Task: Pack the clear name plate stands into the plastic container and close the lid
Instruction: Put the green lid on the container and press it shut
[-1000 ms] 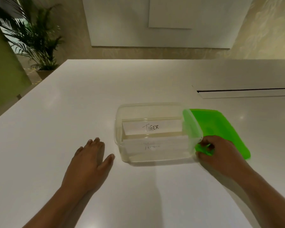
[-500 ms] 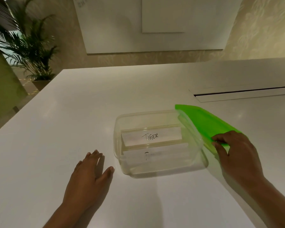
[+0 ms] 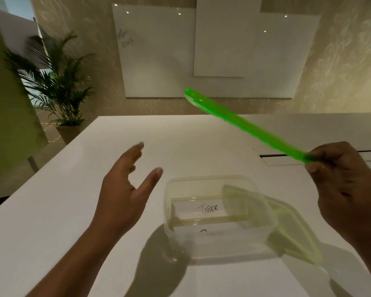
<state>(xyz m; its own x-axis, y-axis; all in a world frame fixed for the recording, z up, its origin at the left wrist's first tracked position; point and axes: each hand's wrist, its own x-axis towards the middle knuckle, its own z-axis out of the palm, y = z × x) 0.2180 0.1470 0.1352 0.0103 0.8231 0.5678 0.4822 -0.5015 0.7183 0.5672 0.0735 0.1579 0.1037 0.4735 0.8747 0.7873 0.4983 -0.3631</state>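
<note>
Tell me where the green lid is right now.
In the head view the green lid is in the air, up and right of centre, pinched at its near end by the right hand, tilted above the open clear container.

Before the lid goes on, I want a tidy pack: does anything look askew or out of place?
Nothing stands out. The container sits upright on the table, two stands lie inside, one reading TIGER, and the right hand holds the lid above it.
</note>
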